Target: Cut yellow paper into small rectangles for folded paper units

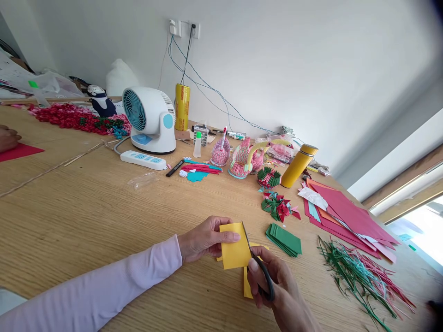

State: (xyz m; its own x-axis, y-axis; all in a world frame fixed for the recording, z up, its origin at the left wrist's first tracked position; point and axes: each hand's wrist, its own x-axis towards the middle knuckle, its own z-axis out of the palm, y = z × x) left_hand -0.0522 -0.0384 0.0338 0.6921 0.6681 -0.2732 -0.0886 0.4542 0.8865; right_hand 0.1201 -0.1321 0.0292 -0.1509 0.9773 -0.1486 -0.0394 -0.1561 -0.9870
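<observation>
My left hand [204, 240] pinches a folded yellow paper [235, 251] just above the wooden table [86, 216], thumb on top. My right hand [277, 290] grips black-handled scissors [258, 263], fingers through the loops. The blades run along the paper's right edge, closed or nearly so. More yellow paper pokes out below my right hand. A small stack of green paper pieces [284, 239] lies just right of the hands.
Red and pink sheets [346, 214], green and pink paper strips [363, 276], folded paper swans [242, 157], a yellow flask [298, 165], a white fan [148, 119] and a power strip [143, 159] stand about. Another person's hand [7, 137] rests at far left on red paper.
</observation>
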